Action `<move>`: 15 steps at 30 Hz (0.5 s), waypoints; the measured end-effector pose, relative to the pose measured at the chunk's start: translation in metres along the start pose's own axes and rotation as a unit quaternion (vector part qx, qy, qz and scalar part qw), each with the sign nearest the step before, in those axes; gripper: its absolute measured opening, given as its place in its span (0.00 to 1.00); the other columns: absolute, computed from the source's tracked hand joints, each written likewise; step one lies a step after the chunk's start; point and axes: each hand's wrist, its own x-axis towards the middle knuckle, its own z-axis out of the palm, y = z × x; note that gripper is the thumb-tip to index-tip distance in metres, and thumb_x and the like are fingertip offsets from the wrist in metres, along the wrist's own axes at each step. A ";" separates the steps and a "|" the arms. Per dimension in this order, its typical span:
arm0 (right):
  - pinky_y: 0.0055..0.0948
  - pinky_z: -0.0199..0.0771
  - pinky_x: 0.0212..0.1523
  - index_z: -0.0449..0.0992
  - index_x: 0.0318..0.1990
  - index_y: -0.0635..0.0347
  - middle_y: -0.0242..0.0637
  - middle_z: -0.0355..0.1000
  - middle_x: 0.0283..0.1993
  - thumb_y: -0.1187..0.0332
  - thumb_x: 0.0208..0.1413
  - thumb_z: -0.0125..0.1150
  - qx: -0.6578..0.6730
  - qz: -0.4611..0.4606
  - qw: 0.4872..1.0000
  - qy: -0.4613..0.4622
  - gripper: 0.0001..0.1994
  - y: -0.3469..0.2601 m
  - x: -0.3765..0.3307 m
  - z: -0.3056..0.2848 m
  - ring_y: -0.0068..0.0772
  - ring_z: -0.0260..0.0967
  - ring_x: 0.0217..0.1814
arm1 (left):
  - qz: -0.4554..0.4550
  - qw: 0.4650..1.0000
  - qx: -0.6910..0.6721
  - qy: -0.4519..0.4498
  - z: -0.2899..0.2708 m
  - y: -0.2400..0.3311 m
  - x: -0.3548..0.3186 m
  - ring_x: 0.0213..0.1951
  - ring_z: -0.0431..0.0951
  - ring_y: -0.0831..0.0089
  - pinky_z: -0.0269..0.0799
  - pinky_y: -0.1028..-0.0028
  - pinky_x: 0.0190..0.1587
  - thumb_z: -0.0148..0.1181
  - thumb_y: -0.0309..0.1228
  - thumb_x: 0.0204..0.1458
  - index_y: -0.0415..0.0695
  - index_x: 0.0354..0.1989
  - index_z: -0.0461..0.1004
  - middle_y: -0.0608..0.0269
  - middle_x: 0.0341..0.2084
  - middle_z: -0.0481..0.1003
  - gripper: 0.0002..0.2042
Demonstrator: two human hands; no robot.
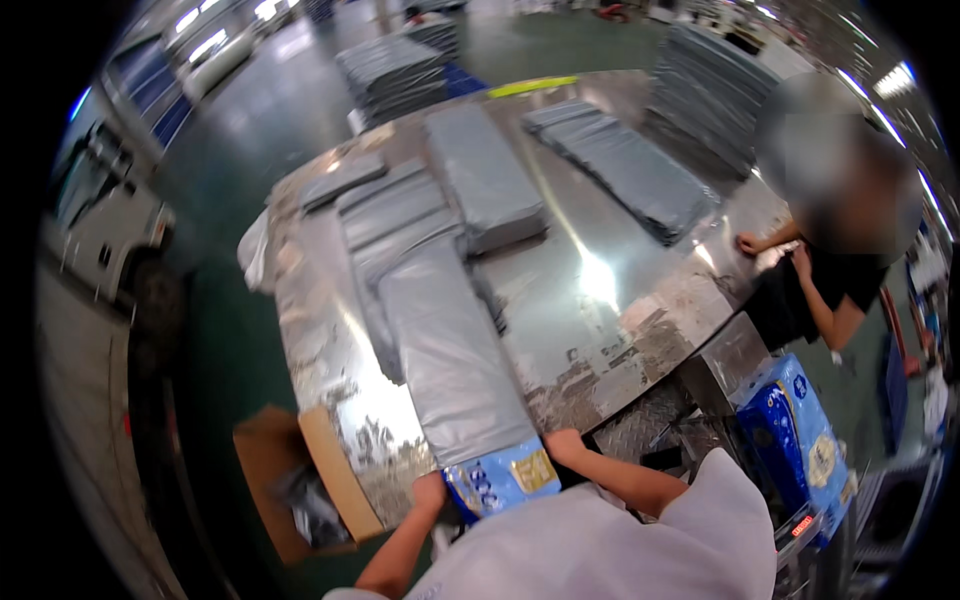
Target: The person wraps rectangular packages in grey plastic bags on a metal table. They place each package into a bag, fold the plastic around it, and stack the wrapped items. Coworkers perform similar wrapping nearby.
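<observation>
In front of me a long grey plastic bag (450, 350) lies on the metal table, with a blue printed soft pack (500, 478) sticking out of its near end. My left hand (430, 492) is closed at the left corner of the bag's mouth, beside the pack. At the right corner my right hand (565, 447) is closed too, on the bag's edge. The fingertips of both hands are small and partly hidden. Beneath the bag's far part are more flat grey bags (395, 205).
Grey-wrapped bundles (480, 175) lie across the metal table (560, 290). An open cardboard box (340, 475) with grey plastic inside stands at the table's near left. To my right is another blue pack (795, 435), by a red-lit display (800, 525). A person (830, 240) stands at the right edge.
</observation>
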 end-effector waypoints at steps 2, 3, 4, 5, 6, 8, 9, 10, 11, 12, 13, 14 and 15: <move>0.41 0.66 0.20 0.73 0.20 0.56 0.44 0.70 0.21 0.63 0.41 0.48 -0.007 -0.031 0.999 -0.015 0.09 0.010 -0.033 0.010 0.44 0.69 0.23 | 0.036 0.998 -0.030 -0.040 0.005 0.007 -0.035 0.23 0.74 0.56 0.68 0.62 0.25 0.51 0.29 0.34 0.43 0.18 0.72 0.52 0.18 0.72 0.05; 0.41 0.65 0.20 0.73 0.20 0.56 0.44 0.70 0.21 0.62 0.40 0.49 -0.007 -0.040 0.998 -0.047 0.09 0.012 -0.048 0.023 0.45 0.69 0.22 | 0.061 0.996 -0.032 -0.060 0.012 0.008 -0.051 0.23 0.74 0.56 0.69 0.62 0.25 0.52 0.29 0.33 0.43 0.18 0.72 0.51 0.18 0.72 0.05; 0.40 0.68 0.22 0.75 0.24 0.58 0.45 0.71 0.25 0.65 0.40 0.48 0.008 -0.061 0.986 -0.153 0.10 -0.001 -0.047 -0.010 0.46 0.70 0.25 | 0.040 0.991 -0.031 -0.126 0.002 0.013 -0.065 0.24 0.74 0.56 0.69 0.62 0.25 0.53 0.29 0.32 0.43 0.20 0.72 0.51 0.19 0.72 0.06; 0.40 0.68 0.24 0.75 0.24 0.59 0.45 0.71 0.27 0.64 0.38 0.49 0.021 -0.041 0.981 -0.186 0.11 0.003 -0.036 -0.005 0.47 0.70 0.28 | 0.038 0.985 -0.030 -0.166 -0.010 0.014 -0.048 0.24 0.74 0.56 0.69 0.63 0.26 0.53 0.29 0.32 0.42 0.22 0.72 0.51 0.19 0.72 0.07; 0.39 0.69 0.28 0.75 0.26 0.59 0.46 0.71 0.30 0.62 0.39 0.50 0.010 -0.022 0.976 -0.217 0.12 0.004 -0.029 -0.001 0.47 0.70 0.31 | 0.042 0.983 -0.064 -0.165 0.026 0.006 -0.049 0.29 0.74 0.56 0.69 0.62 0.30 0.54 0.31 0.33 0.41 0.26 0.72 0.49 0.23 0.72 0.10; 0.38 0.67 0.40 0.75 0.34 0.59 0.47 0.70 0.38 0.63 0.37 0.54 -0.034 0.017 0.949 -0.312 0.15 -0.002 0.001 -0.029 0.44 0.68 0.41 | 0.076 0.965 -0.164 -0.188 0.004 0.005 -0.021 0.38 0.71 0.54 0.67 0.61 0.38 0.55 0.35 0.35 0.40 0.32 0.72 0.46 0.31 0.72 0.15; 0.36 0.65 0.44 0.74 0.38 0.58 0.46 0.69 0.42 0.67 0.33 0.59 -0.084 0.001 0.913 -0.399 0.18 -0.007 0.027 -0.061 0.43 0.66 0.45 | 0.072 0.943 -0.232 -0.229 -0.029 0.005 -0.003 0.41 0.70 0.53 0.66 0.62 0.41 0.55 0.35 0.36 0.41 0.34 0.72 0.46 0.34 0.71 0.16; 0.35 0.66 0.43 0.74 0.39 0.59 0.44 0.69 0.41 0.71 0.31 0.61 -0.025 -0.124 0.944 -0.304 0.20 0.004 0.044 -0.047 0.43 0.66 0.45 | 0.078 0.947 -0.251 -0.184 0.037 -0.039 0.019 0.41 0.70 0.53 0.66 0.64 0.43 0.54 0.36 0.38 0.44 0.37 0.72 0.48 0.37 0.71 0.16; 0.34 0.66 0.43 0.74 0.38 0.57 0.45 0.69 0.43 0.69 0.29 0.64 -0.024 -0.144 0.940 -0.309 0.21 0.020 0.072 -0.053 0.44 0.66 0.44 | 0.014 0.954 -0.243 -0.175 0.023 -0.034 0.044 0.37 0.71 0.54 0.66 0.63 0.39 0.54 0.36 0.38 0.43 0.32 0.73 0.48 0.33 0.72 0.13; 0.35 0.67 0.41 0.75 0.33 0.61 0.45 0.71 0.37 0.57 0.36 0.60 0.004 -0.130 0.959 -0.251 0.18 0.018 0.090 -0.065 0.43 0.68 0.41 | -0.063 0.955 -0.239 -0.164 0.006 -0.032 0.059 0.33 0.72 0.54 0.67 0.63 0.35 0.53 0.36 0.39 0.41 0.28 0.74 0.47 0.29 0.72 0.12; 0.34 0.66 0.37 0.75 0.30 0.61 0.43 0.70 0.32 0.56 0.38 0.59 0.059 -0.087 0.964 -0.244 0.17 0.024 0.069 -0.050 0.40 0.67 0.36 | -0.135 0.950 -0.237 -0.153 -0.015 -0.028 0.075 0.29 0.73 0.54 0.67 0.63 0.32 0.52 0.36 0.39 0.40 0.23 0.74 0.47 0.25 0.73 0.11; 0.33 0.66 0.33 0.74 0.27 0.61 0.41 0.69 0.27 0.55 0.40 0.58 0.111 -0.051 0.964 -0.237 0.16 0.027 0.049 -0.039 0.38 0.67 0.31 | -0.001 0.958 -0.275 -0.088 0.013 -0.044 0.056 0.25 0.74 0.54 0.67 0.63 0.29 0.50 0.38 0.40 0.38 0.21 0.73 0.47 0.20 0.72 0.14; 0.31 0.65 0.29 0.74 0.24 0.61 0.39 0.68 0.23 0.54 0.41 0.57 0.161 0.001 0.965 -0.206 0.16 0.041 0.044 -0.029 0.35 0.66 0.27 | 0.073 0.971 -0.214 -0.072 0.003 -0.043 0.035 0.25 0.74 0.56 0.66 0.64 0.28 0.47 0.42 0.43 0.40 0.20 0.73 0.49 0.20 0.72 0.17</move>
